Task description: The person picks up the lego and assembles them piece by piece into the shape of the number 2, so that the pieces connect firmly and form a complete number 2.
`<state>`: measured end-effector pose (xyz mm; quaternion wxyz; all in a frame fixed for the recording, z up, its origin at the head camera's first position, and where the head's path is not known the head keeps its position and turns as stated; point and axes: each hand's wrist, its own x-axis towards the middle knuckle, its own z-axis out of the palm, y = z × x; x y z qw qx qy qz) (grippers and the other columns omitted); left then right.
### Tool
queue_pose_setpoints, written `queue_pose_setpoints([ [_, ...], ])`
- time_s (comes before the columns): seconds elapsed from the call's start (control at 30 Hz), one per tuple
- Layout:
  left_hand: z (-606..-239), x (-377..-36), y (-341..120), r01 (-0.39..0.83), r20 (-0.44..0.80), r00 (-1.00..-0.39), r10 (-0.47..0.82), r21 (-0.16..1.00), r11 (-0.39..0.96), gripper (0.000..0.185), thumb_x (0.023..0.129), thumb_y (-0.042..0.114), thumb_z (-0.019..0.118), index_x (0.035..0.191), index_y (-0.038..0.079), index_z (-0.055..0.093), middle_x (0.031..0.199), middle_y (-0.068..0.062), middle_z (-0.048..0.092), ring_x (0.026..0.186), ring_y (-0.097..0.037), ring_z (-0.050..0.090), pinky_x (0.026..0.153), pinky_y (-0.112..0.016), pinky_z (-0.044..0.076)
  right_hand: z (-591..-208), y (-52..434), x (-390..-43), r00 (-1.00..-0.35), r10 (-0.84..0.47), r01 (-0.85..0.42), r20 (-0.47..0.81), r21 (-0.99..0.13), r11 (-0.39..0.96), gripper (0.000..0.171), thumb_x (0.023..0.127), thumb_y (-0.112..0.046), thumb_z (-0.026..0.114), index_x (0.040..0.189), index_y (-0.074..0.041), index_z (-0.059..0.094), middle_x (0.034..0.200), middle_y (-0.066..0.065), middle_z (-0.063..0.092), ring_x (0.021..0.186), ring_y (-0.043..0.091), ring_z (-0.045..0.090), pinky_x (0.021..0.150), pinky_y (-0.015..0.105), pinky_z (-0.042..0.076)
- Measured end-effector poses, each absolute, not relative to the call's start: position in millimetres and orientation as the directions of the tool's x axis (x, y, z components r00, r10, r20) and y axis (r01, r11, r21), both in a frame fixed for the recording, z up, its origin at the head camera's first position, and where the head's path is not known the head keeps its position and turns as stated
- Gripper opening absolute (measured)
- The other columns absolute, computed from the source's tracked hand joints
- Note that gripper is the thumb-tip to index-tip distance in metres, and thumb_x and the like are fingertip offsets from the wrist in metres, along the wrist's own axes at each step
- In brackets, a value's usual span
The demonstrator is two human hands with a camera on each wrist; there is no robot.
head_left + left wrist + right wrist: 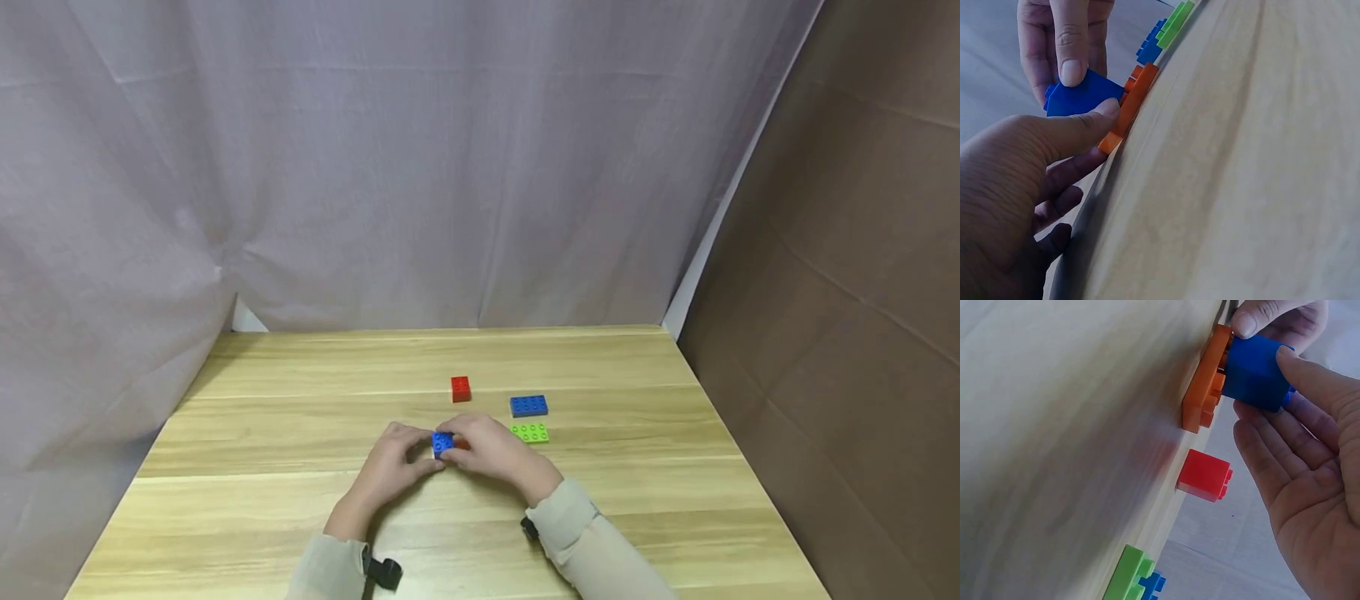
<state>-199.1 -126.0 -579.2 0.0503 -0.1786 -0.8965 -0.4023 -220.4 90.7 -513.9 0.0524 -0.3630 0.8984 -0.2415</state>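
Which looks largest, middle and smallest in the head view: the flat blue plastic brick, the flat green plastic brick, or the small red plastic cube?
1. Flat blue plastic brick.
2. Flat green plastic brick: nearly the same footprint, thinner, so this ranking is unsure.
3. Small red plastic cube: clearly smallest, though farthest from the camera.

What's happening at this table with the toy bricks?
A person sits at a wooden table and holds a small blue brick between both hands, the left hand and the right hand, right against a flat orange brick lying on the table. Further back lie a red brick, a flat blue brick and a flat green brick, all untouched.
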Motion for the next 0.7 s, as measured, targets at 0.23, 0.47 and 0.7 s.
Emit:
queue_pose_setpoints([
  [0.23,-578.3,-200.1,-125.7,0.387,0.258,-0.921,0.291,0.682,0.62,0.037,0.08,0.04,0.085,0.113,0.026,0.075,0.107,0.014,0.067,0.104,-0.007,0.059,0.095,-0.038,0.051,-512.3,89.7,-221.6,-0.73,-0.679,-0.627,0.08,-0.477,0.616,0.034,0.096,-0.025,0.071,0.127,-0.012,0.069,0.122,-0.002,0.07,0.111,0.012,0.064,0.094,0.028,0.053],
  [0.47,-579.0,-202.1,-125.8,0.389,0.26,-0.92,0.293,0.698,0.601,0.036,0.08,0.037,0.086,0.112,0.025,0.075,0.108,0.013,0.069,0.106,-0.008,0.062,0.097,-0.039,0.051,-513.1,89.6,-221.9,-0.737,-0.672,-0.617,0.077,-0.484,0.621,0.034,0.096,-0.026,0.071,0.127,-0.012,0.069,0.122,-0.002,0.07,0.111,0.012,0.064,0.094,0.027,0.053],
  [0.7,-578.1,-202.5,-125.4,0.369,0.238,-0.928,0.288,0.705,0.606,0.036,0.08,0.037,0.086,0.111,0.023,0.076,0.108,0.012,0.07,0.106,-0.009,0.063,0.097,-0.038,0.051,-513.7,89.8,-221.9,-0.743,-0.666,-0.604,0.071,-0.5,0.621,0.033,0.096,-0.025,0.072,0.126,-0.012,0.07,0.122,-0.002,0.07,0.111,0.012,0.065,0.094,0.026,0.053],
])
